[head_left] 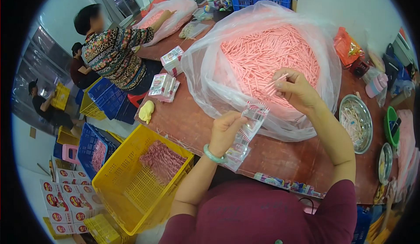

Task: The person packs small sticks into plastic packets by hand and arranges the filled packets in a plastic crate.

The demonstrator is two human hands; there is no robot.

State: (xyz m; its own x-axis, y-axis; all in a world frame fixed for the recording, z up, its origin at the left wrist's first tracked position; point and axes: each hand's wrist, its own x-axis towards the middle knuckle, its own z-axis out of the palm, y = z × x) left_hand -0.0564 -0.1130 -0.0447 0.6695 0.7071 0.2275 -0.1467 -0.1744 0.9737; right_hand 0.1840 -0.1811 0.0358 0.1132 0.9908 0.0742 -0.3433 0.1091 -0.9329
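Note:
My left hand point(226, 132), with a pale green bangle at the wrist, grips a strip of clear and red printed packets point(256, 117) that hangs down past the table edge. My right hand point(295, 88) pinches a few thin pink sticks point(275, 84) above the big open plastic bag point(205, 75). Inside that bag lies a large heap of pink sticks point(271, 51). Left of the bag, stacks of printed packets point(162, 86) rest on the red-brown table point(179, 121).
A yellow crate point(127, 217) with pink striped packets stands below the table at left. Steel bowls point(371, 130) and a green basket point(392, 140) are at right. A person in a patterned top point(116, 53) works at far left; two others are behind.

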